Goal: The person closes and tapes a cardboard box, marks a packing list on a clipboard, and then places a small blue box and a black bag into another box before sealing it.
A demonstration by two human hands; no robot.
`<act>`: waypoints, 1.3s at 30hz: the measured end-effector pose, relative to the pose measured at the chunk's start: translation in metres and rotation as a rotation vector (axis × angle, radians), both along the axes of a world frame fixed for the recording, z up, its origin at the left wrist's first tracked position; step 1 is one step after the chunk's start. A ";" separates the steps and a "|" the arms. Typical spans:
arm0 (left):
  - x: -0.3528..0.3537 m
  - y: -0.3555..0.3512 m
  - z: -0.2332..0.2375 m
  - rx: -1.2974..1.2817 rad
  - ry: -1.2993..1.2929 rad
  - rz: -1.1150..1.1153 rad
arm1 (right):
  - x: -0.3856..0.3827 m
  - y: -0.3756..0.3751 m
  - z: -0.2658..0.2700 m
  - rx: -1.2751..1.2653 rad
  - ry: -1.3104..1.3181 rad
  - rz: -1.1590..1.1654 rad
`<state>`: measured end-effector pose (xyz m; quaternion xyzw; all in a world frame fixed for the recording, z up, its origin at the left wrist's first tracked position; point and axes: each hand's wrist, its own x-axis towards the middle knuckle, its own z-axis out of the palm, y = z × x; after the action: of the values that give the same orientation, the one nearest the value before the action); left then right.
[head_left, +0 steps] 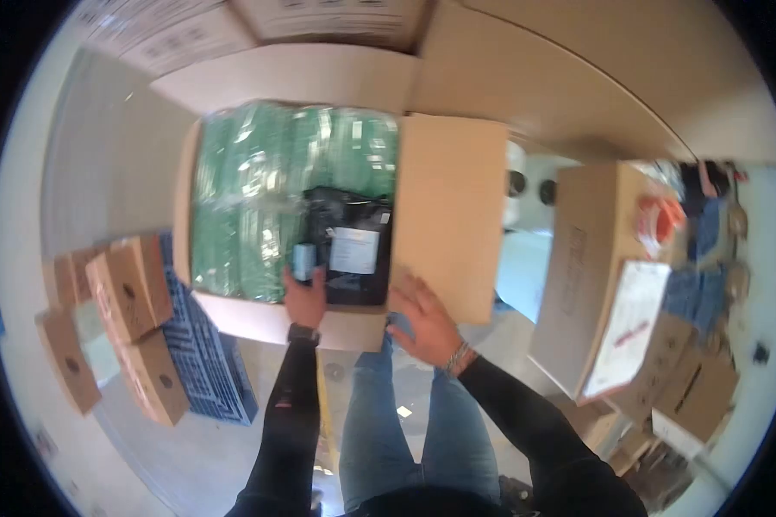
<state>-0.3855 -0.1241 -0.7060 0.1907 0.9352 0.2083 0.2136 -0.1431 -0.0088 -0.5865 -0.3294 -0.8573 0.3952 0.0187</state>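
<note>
our left hand [305, 299] at a pale-blue block [303, 259], grip unclear to us, black plastic bag [351, 248] alongside in a brown cardboard box [250, 319], our right hand [426, 326] near its edge, fingers apart

Black sleeves [291, 414], dark wristband [303, 333], bracelet [460, 358], blue jeans [461, 431]

Open carton [453, 215] with green packs [250, 164], black package [353, 250]

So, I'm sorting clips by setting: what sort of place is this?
Probably a warehouse or packing area. An open carton holds green packs in shiny clear wrap, brown boxes are stacked at the left, and near them is what looks like a blue pallet.
</note>
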 end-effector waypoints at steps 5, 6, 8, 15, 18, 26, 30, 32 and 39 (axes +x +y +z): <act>0.023 -0.031 0.021 0.254 -0.302 -0.145 | 0.102 -0.010 0.119 0.112 0.216 -0.245; 0.044 -0.019 0.063 0.176 -0.308 -0.142 | 0.128 0.000 0.144 0.213 0.234 -0.322; 0.082 -0.022 0.068 0.312 -0.340 -0.285 | 0.201 0.025 0.178 0.368 0.158 -0.469; 0.322 0.046 0.201 0.066 -1.291 -0.437 | 0.408 0.105 0.200 0.646 -0.506 -0.393; 0.409 0.060 0.231 -0.170 -1.540 -0.262 | 0.436 0.105 0.174 0.568 -0.430 -0.354; 0.468 0.085 0.275 -0.257 -1.306 0.066 | 0.476 0.097 0.178 0.474 -0.218 -0.778; 0.470 0.078 0.260 -0.093 -1.138 -0.160 | 0.495 0.081 0.158 0.498 0.145 -1.253; 0.474 0.092 0.268 0.008 -1.070 -0.203 | 0.497 0.076 0.141 0.478 0.056 -1.285; 0.444 0.113 0.246 -0.060 -1.161 -0.393 | 0.454 0.046 0.136 0.332 -0.227 -1.336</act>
<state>0.0588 -0.0110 -0.4600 0.2090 0.6187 0.2085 0.7281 0.3112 0.0374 -0.4501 -0.8182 -0.5169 0.1258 0.2180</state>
